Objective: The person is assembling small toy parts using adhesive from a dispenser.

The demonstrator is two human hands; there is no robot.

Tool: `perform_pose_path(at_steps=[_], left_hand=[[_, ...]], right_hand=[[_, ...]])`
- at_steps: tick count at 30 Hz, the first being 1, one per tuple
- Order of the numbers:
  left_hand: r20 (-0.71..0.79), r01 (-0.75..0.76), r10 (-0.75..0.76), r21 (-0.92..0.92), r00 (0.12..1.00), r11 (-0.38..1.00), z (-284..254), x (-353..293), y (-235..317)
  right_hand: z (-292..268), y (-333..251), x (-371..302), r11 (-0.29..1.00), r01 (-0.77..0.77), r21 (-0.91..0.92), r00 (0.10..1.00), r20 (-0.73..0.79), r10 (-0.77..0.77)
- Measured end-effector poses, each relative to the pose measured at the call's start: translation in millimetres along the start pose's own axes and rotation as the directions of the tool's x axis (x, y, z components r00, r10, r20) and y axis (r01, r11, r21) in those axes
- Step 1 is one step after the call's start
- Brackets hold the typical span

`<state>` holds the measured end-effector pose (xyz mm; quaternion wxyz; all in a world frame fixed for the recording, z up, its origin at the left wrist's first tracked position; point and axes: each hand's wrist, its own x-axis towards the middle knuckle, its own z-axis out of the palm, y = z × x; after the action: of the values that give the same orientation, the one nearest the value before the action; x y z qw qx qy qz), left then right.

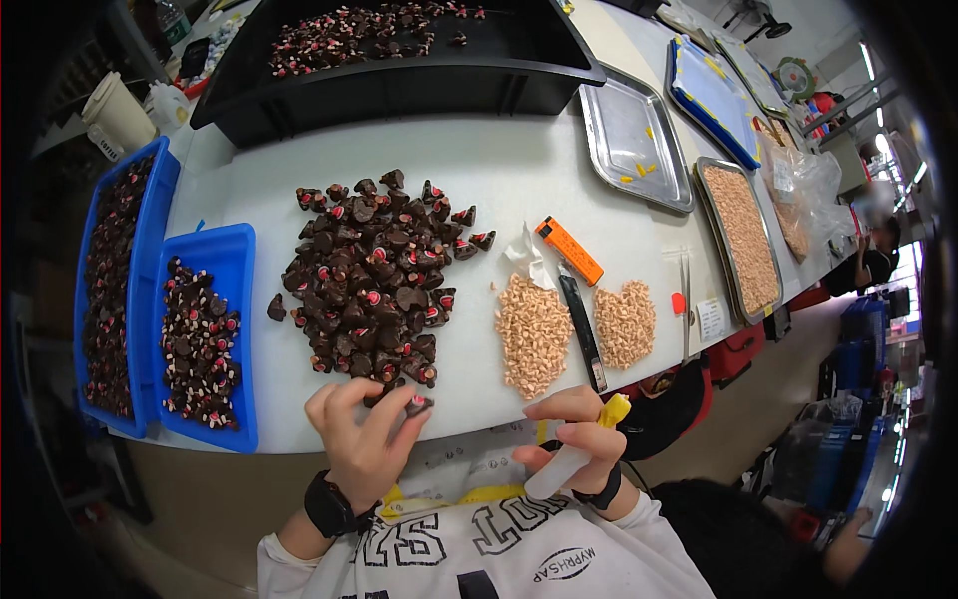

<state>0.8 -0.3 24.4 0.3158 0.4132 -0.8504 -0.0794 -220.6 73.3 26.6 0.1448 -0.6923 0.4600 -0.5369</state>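
Pinching one small dark brown piece with a pink dot (417, 404) between thumb and fingertips of the left hand (361, 439), just over the near edge of the white tabletop (519, 170). Sitting just beyond those fingers: the big heap of dark brown pieces with pink centres (374, 280); further out to that hand's left, two blue plastic trays (232, 262) filled with finished pieces. Risking a slip here, since the grip is only fingertip-deep and the piece is hanging close to the edge, so possibly dropping into the lap. Gripping a white squeeze bottle with a yellow tip (574, 461) in the closed right hand (577, 427), nozzle pointing up and to the right, away from the piece. Squeezing too hard or aiming off, possibly smearing fingers or tabletop. Lying just beyond the right hand: two piles of tan pellets (534, 334), a black-handled knife (582, 324), easily knocked by a reaching wrist.
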Motion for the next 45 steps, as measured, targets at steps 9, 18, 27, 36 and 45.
perform_pose_path(at_steps=[9, 18, 27, 36, 45], left_hand=[[0.528, 0.526, 0.007, -0.844, 0.849, -0.108, -7, 7, 12], [0.499, 0.504, 0.071, -0.847, 0.863, -0.172, 7, 19, 1], [0.580, 0.510, -0.047, -0.749, 0.813, -0.423, 12, 5, 1], [0.462, 0.446, 0.038, -0.827, 0.886, -0.342, 17, 1, -8], [0.477, 0.440, 0.026, -0.788, 0.879, -0.431, 16, 0, -6]], right_hand=[[22, -16, 19, 0.985, 0.163, 0.059, 0.973, 0.158, -0.170], [39, -4, 23, 0.964, 0.256, -0.065, 0.966, -0.005, -0.257], [9, -5, 15, 0.927, 0.163, 0.338, 0.982, 0.040, -0.187], [21, -6, 13, 0.901, -0.035, 0.433, 0.999, 0.024, 0.027], [18, -10, 8, 0.889, -0.161, 0.428, 0.987, 0.076, 0.143]])
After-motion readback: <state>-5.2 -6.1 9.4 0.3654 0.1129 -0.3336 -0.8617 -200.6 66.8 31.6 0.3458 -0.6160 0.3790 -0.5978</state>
